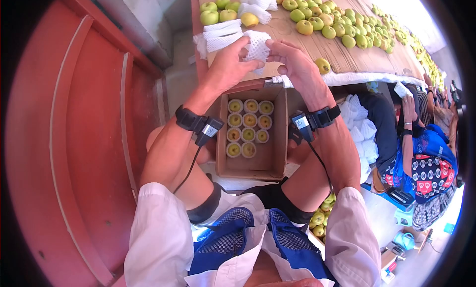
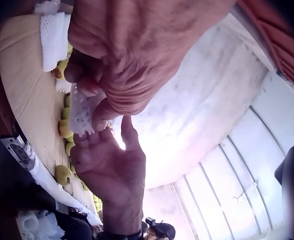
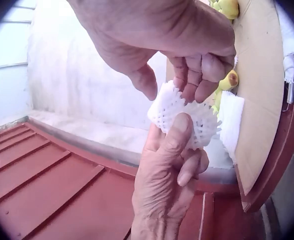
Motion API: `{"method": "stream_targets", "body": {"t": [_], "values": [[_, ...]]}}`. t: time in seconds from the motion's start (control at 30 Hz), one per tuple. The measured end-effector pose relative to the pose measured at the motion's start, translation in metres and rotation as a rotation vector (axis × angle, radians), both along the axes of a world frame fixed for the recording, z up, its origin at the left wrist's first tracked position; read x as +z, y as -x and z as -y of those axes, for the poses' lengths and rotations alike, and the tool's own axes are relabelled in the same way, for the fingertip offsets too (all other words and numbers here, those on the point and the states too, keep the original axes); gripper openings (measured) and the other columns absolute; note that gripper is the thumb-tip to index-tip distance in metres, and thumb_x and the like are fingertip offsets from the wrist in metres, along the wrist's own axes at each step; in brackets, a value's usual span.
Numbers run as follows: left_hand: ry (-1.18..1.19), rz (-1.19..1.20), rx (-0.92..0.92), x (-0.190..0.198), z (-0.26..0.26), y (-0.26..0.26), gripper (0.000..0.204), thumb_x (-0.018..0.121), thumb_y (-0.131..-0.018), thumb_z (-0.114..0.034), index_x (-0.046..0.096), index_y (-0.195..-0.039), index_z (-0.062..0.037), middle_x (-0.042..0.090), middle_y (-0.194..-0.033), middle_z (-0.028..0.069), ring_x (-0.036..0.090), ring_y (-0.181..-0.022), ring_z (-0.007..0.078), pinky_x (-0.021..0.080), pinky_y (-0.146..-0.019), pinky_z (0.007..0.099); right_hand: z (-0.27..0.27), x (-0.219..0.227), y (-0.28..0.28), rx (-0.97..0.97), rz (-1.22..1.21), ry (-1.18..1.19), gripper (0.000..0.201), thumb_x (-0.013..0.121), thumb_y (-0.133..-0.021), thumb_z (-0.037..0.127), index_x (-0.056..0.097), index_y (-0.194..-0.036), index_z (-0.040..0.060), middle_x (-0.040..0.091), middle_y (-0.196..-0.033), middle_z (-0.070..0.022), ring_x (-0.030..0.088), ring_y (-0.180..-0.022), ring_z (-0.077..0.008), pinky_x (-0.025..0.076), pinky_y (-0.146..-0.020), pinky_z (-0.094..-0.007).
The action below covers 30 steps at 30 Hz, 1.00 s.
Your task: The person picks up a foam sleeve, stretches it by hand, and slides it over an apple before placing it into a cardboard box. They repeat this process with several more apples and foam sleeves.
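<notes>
A white foam net sleeve (image 1: 257, 46) is up between both hands, above the near edge of the cardboard-covered table. My left hand (image 1: 229, 66) grips it, the thumb (image 3: 177, 132) pressed along its mesh side. My right hand (image 1: 300, 69) has its fingertips at the sleeve's toothed rim, with the thumb standing away from it. No apple shows in this sleeve. Below the hands, a cardboard box (image 1: 280, 126) holds rows of apples in white net sleeves (image 1: 250, 121). Close by the left hand lies a stack of flat foam sleeves (image 1: 222, 35).
Many green apples (image 1: 327, 19) spread over the table (image 1: 382, 64), with one apple (image 1: 323, 66) near its front edge. More foam sleeves (image 1: 364, 133) heap up right of the box. Another person's arm (image 1: 408, 108) is at the right. A red panel (image 1: 99, 113) stands at the left.
</notes>
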<state>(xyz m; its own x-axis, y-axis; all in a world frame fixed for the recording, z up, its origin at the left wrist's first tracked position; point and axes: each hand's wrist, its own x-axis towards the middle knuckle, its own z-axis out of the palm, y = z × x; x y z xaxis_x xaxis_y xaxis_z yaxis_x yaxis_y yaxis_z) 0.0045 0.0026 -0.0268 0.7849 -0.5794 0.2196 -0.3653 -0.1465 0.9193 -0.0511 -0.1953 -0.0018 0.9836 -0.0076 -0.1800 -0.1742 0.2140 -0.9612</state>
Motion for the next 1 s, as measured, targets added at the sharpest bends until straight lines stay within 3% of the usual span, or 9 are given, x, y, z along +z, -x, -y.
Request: {"method": "stream_targets", "body": {"t": [0.27, 0.37, 0.47, 0.67, 0.77, 0.87, 0.97, 1.0], "values": [[-0.055, -0.035, 0.006, -0.006, 0.0, 0.006, 0.048, 0.076, -0.088, -0.005, 0.058, -0.132, -0.0007, 0.071, -0.114, 0.0109, 0.068, -0.104, 0.0182, 0.055, -0.09, 0.032, -0.005, -0.004, 0.0, 0.012, -0.094, -0.086, 0.026, 0.069, -0.093, 0.022, 0.069, -0.112, 0.0044, 0.066, -0.103, 0.0004, 0.057, -0.087, -0.0078, 0.032, -0.057, -0.0218], [-0.237, -0.046, 0.044, 0.006, -0.004, 0.011, 0.053, 0.078, -0.087, -0.01, 0.057, -0.133, -0.0004, 0.07, -0.109, 0.0116, 0.068, -0.1, 0.0198, 0.055, -0.087, 0.0329, -0.002, -0.012, -0.001, 0.001, -0.092, -0.092, 0.026, 0.067, -0.093, 0.019, 0.068, -0.113, 0.0036, 0.066, -0.104, -0.0002, 0.058, -0.088, -0.0085, 0.033, -0.057, -0.022], [-0.28, 0.05, 0.084, 0.009, -0.006, 0.016, 0.058, 0.08, -0.086, -0.013, 0.055, -0.137, -0.0011, 0.069, -0.106, 0.0116, 0.067, -0.084, 0.0175, 0.056, -0.073, 0.031, -0.004, -0.012, -0.001, -0.024, -0.095, -0.073, 0.024, 0.066, -0.093, 0.018, 0.068, -0.112, 0.0039, 0.066, -0.104, -0.0008, 0.059, -0.089, -0.0094, 0.033, -0.058, -0.0224], [-0.177, -0.123, 0.061, 0.013, -0.008, 0.022, 0.059, 0.077, -0.089, -0.012, 0.052, -0.142, -0.0037, 0.068, -0.107, 0.0098, 0.06, -0.059, 0.0099, 0.048, -0.049, 0.0268, -0.005, -0.016, -0.002, -0.091, -0.095, -0.112, 0.019, 0.064, -0.093, 0.018, 0.067, -0.107, 0.0055, 0.066, -0.103, -0.0008, 0.057, -0.088, -0.0109, 0.035, -0.061, -0.0251], [0.002, -0.08, 0.119, 0.01, -0.008, 0.02, 0.054, 0.075, -0.091, -0.013, 0.054, -0.14, -0.0038, 0.069, -0.109, 0.0082, 0.06, -0.059, 0.0097, 0.049, -0.051, 0.0265, 0.005, -0.026, -0.009, -0.086, -0.074, -0.194, 0.017, 0.062, -0.093, 0.016, 0.066, -0.106, 0.0058, 0.065, -0.102, -0.0002, 0.056, -0.087, -0.0114, 0.036, -0.062, -0.0262], [0.05, 0.049, 0.221, 0.013, -0.015, 0.012, 0.047, 0.071, -0.096, -0.021, 0.056, -0.137, -0.0041, 0.07, -0.11, 0.0064, 0.062, -0.067, 0.009, 0.052, -0.061, 0.0275, 0.013, -0.026, -0.009, -0.042, -0.037, -0.279, 0.017, 0.061, -0.094, 0.015, 0.064, -0.108, 0.0063, 0.064, -0.103, 0.0, 0.055, -0.087, -0.0121, 0.037, -0.063, -0.0271], [0.181, -0.102, 0.251, 0.008, -0.015, 0.002, 0.045, 0.066, -0.1, -0.037, 0.06, -0.133, -0.0057, 0.071, -0.11, 0.0046, 0.065, -0.082, 0.0101, 0.054, -0.077, 0.0307, 0.012, -0.024, -0.01, 0.033, -0.009, -0.395, 0.02, 0.06, -0.094, 0.015, 0.062, -0.113, 0.0069, 0.064, -0.105, 0.0, 0.055, -0.086, -0.0124, 0.038, -0.064, -0.0281], [0.237, -0.315, 0.211, 0.004, -0.017, -0.002, 0.047, 0.062, -0.102, -0.041, 0.059, -0.134, -0.0065, 0.07, -0.113, 0.0043, 0.065, -0.09, 0.0115, 0.053, -0.081, 0.0323, 0.005, -0.013, -0.005, 0.075, -0.002, -0.435, 0.02, 0.06, -0.095, 0.016, 0.061, -0.113, 0.0073, 0.063, -0.105, 0.0001, 0.054, -0.085, -0.0125, 0.038, -0.065, -0.0283]]}}
